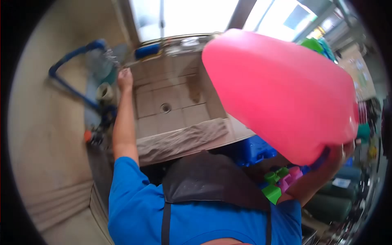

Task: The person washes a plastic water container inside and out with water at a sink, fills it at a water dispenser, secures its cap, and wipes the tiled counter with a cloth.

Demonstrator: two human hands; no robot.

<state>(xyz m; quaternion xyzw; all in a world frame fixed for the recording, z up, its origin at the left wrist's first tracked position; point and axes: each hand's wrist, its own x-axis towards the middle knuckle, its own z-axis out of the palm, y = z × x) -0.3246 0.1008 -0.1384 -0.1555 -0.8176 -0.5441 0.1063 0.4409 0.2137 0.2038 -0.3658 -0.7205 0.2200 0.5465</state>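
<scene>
At the tiled sink's (175, 94) right side, a pink plastic jug (281, 92) hangs tilted, right hand (339, 156) wrapped on its lower end, left hand (125, 78) by the far-left corner, finger state unclear; one-handed support could let the bulk twist loose.

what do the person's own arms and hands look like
Plain blue short sleeves end above bare forearms. The left hand wears no glove. The right hand is partly hidden; a dark blue patch shows near its wrist, but whether it is worn is unclear.
</scene>
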